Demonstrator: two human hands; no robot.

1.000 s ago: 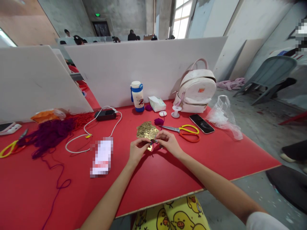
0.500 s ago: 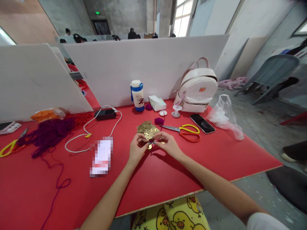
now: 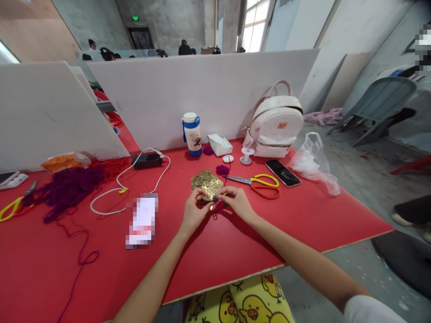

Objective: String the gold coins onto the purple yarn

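Note:
My left hand (image 3: 195, 208) and my right hand (image 3: 237, 204) meet fingertip to fingertip over the red table (image 3: 215, 260). Both are closed in a pinch, with purple yarn (image 3: 218, 203) between them. Whether a coin is also held in the fingers is too small to tell. Just beyond my fingers lies a pile of gold coin-like discs (image 3: 205, 180). A small purple yarn ball (image 3: 222, 169) rests behind the pile, with a strand running toward my hands. Scissors with yellow and red handles (image 3: 259, 183) lie open to the right of the pile.
Behind stand a bottle (image 3: 193, 137), a tissue pack (image 3: 220, 144), a white spool (image 3: 247, 155) and a backpack (image 3: 274, 121). A phone (image 3: 283, 172) and plastic bag (image 3: 314, 166) lie right. Leftward are a cable (image 3: 109, 211), purple yarn heap (image 3: 72, 186) and more scissors (image 3: 13, 208).
My fingertips have shifted slightly and draw closer together over the yarn. The small yarn loop below them hangs a little further right. The whole view has moved slightly.

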